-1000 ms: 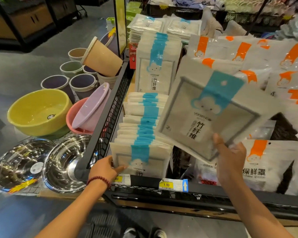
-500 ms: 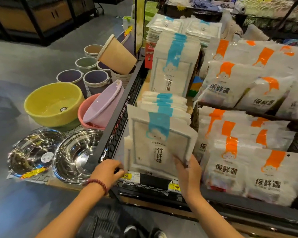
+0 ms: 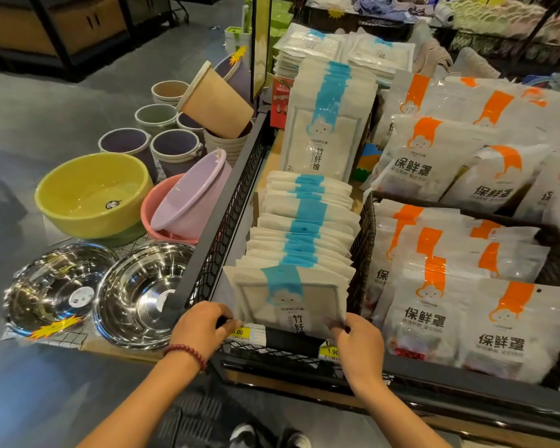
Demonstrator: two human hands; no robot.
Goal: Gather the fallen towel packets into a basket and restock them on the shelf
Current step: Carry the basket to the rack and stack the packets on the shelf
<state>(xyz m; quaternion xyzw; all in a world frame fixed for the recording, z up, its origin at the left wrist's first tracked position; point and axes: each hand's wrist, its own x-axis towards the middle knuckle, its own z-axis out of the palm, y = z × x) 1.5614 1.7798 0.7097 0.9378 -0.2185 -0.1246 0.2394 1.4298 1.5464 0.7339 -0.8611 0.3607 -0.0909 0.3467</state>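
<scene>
While the right hand (image 3: 359,339) pinches the front towel packet (image 3: 288,302) at 5 o'clock, the left hand (image 3: 201,328) grips its 7 o'clock corner.

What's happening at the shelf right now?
A person is restocking blue-striped towel packets in the wire bin. The front packet stands upright at the head of the row. The right hand pinches its lower right corner. The left hand sits at its lower left corner by the bin's front rail, and its grip is unclear.
</scene>
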